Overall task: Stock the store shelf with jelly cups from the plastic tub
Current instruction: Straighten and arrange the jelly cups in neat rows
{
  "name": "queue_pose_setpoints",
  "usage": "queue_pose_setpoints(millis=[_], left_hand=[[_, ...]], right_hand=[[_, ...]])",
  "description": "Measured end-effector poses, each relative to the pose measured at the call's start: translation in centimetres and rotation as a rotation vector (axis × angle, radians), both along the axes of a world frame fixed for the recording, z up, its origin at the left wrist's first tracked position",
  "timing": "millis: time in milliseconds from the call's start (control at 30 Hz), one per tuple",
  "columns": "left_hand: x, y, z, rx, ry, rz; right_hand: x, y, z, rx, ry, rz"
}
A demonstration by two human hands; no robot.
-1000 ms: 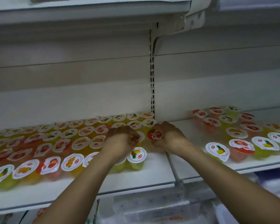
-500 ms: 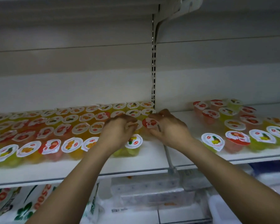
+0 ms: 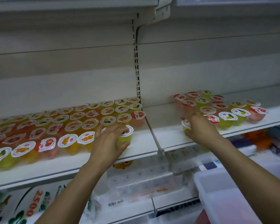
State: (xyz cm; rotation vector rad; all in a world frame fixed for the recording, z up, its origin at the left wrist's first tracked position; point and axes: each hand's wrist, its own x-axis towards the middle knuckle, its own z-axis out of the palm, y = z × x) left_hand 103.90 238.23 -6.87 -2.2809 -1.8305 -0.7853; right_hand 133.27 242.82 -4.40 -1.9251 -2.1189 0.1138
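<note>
White metal shelf (image 3: 141, 147) runs across the middle of the head view, split by a slotted upright at centre frame. Left of that upright the jelly cups (image 3: 71, 123) stand in packed rows, lids up, filling the bay from the back wall almost to the front lip — only a bare strip at the lower centre, by the divider, looks unfilled. Right of the upright a smaller cluster of cups (image 3: 217, 107) sits toward the right of the frame, with open shelf between it and the divider and more behind it.

At centre frame the left hand (image 3: 110, 141) has its fingers curled round a green cup (image 3: 125, 136), which stands on the shelf at the right end of the front row; thumb low on the wall, fingers over the lid. At centre right the right hand (image 3: 200, 128) grips another green cup (image 3: 186, 125) at the near left edge of the right cluster (its fingers are blurred, so the exact hold is hard to read, though they wrap the cup's side).

Lower right of the frame shows the rim of the plastic tub (image 3: 217, 183), pale and translucent; what is left inside cannot be told from here.

My reading: the left bay is nearly done, the right bay is well short of full, and both hands are setting cups into place — so a good share of the stocking remains.
</note>
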Motion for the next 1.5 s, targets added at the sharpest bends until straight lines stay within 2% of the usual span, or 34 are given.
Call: queue_pose_setpoints(millis=[267,500,967,1167,1267,1400,1500], left_hand=[[0.1,0.7,0.1,0.011,0.001,0.021],[0.1,1.0,-0.1,0.05,0.027,0.032],[0.9,0.9,0.0,0.095,0.15,0.09],[1.6,0.1,0.4,0.051,0.248,0.14],[2.0,-0.3,0.8,0.0,0.232,0.157],[3.0,-1.0,1.4,-0.049,0.165,0.188],[4.7,-1.7,1.4,-0.014,0.086,0.17]], right_hand=[[-7.7,-1.2,-1.0,0.064,0.257,0.192],[-11.7,-0.3,-1.7,0.104,0.231,0.299],[-12.1,0.0,-2.6,0.131,0.165,0.365],[-10.6,-1.3,-1.6,0.119,0.083,0.424],[-7.3,-2.2,-1.0,0.159,0.04,0.415],[-0.6,-1.6,-0.2,0.18,-0.072,0.255],[3.9,-0.8,-0.1,0.203,-0.181,0.077]])
